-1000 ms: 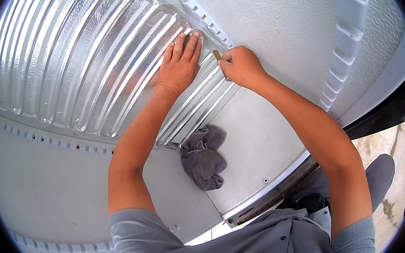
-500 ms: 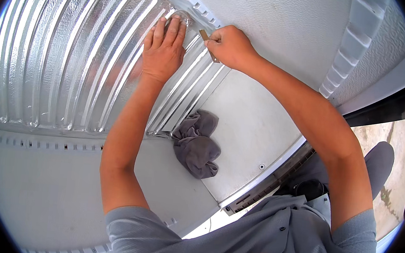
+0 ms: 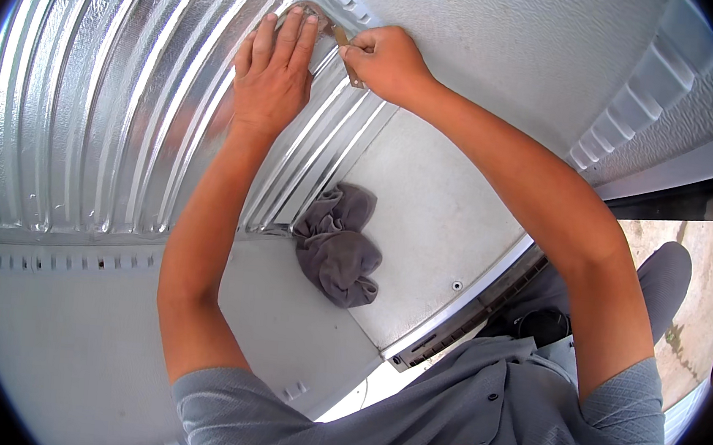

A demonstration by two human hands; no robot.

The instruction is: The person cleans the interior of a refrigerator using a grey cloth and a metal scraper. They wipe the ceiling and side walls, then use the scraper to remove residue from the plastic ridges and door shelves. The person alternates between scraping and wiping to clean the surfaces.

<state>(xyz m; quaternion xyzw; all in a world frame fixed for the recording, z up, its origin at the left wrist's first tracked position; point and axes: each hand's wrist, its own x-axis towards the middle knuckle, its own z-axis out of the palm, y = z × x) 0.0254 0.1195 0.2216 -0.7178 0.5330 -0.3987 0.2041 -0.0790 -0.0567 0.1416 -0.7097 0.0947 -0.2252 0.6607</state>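
Two hands (image 3: 272, 75), one blade (image 3: 348, 52), one rag (image 3: 337, 246).

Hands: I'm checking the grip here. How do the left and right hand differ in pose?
The left hand lies flat, fingers straight, palm pressed on the ribbed metal panel; the right hand is curled, pinching a small tool. Both work at the panel's upper corner.

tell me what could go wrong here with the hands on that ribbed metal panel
The small tool pinched in the right hand works right beside the left hand fingertips, so a slip could nick them. The left hand lies flat on the shiny ribbed panel, whose thin edge could cut or dent under pressure. The grey rag lies loose below and could catch debris.
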